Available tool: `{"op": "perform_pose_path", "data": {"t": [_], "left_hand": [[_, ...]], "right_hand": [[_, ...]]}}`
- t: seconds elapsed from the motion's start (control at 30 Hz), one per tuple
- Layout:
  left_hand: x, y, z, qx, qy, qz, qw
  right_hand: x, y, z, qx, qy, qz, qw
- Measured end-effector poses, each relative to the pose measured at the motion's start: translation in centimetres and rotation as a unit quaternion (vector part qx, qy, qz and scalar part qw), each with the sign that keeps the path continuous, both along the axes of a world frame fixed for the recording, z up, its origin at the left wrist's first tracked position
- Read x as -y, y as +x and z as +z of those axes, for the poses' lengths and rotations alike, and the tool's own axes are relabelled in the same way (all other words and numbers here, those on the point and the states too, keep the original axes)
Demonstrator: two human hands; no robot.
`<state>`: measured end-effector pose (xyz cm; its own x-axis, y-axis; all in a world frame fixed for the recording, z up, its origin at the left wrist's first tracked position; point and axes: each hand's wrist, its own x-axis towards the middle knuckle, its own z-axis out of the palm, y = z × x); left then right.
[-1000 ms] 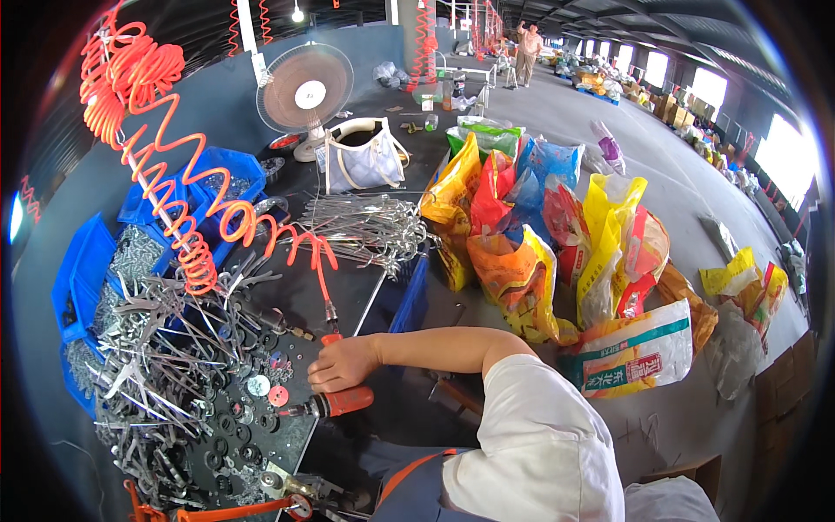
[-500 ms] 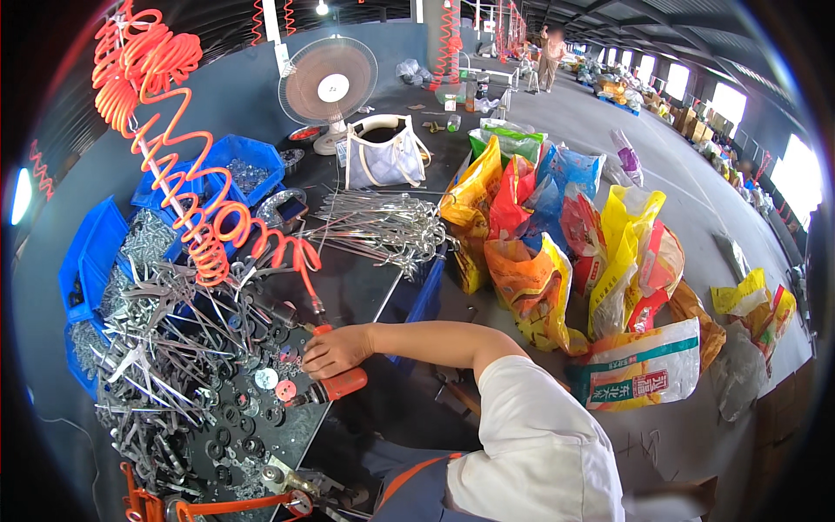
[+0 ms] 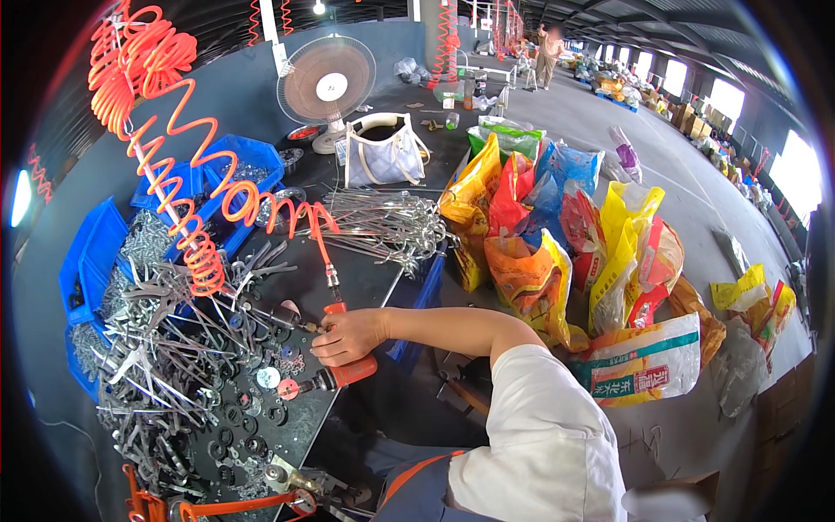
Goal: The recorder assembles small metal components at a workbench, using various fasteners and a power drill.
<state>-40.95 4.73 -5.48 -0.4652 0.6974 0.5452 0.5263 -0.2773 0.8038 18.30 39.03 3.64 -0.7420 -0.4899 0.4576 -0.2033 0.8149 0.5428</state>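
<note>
My right hand wraps round an orange air screwdriver. Its handle end points up and away and joins a coiled orange hose. The dark nose of the tool points left over the bench, close to a red disc and a pale round disc. Just beyond my fingers lies a second, dark tool with a metal shaft. To the left is a heap of dark metal lever-like parts. Several black rings are strewn on the bench near me. My left hand is not visible.
Blue bins of small metal hardware line the far left. Bent wire rods lie beyond my hand, with a white bag and a fan behind. Colourful sacks stand right of the bench. A person stands far off.
My right hand and the orange air screwdriver have shifted slightly to the right. The hose's lower end has swung right with them, and its coils are more stretched.
</note>
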Motion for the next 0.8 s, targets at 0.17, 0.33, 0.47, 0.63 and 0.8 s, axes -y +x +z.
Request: {"op": "perform_pose_path", "data": {"t": [0.17, 0.33, 0.47, 0.63, 0.8], "left_hand": [[0.0, 0.2, -0.2, -0.039, -0.011, 0.026, 0.999], [-0.4, 0.5, -0.5, -0.078, -0.022, 0.047, 0.996], [0.0, 0.4, -0.3, -0.112, -0.034, 0.066, 0.991], [4.8, 0.4, -0.2, -0.152, -0.064, 0.119, 0.979], [20.8, 1.7, -0.4, -0.186, -0.139, 0.222, 0.947]], "right_hand": [[1.4, 1.5, 1.3, -0.004, -0.005, 0.009, 1.0], [3.6, 1.9, 2.3, -0.021, -0.003, 0.022, 1.0], [5.8, 1.5, 4.3, -0.05, 0.008, 0.066, 0.997], [6.8, 0.0, 5.3, -0.098, -0.022, 0.118, 0.988], [3.6, 0.4, 4.9, -0.022, -0.275, 0.057, 0.959]]}}
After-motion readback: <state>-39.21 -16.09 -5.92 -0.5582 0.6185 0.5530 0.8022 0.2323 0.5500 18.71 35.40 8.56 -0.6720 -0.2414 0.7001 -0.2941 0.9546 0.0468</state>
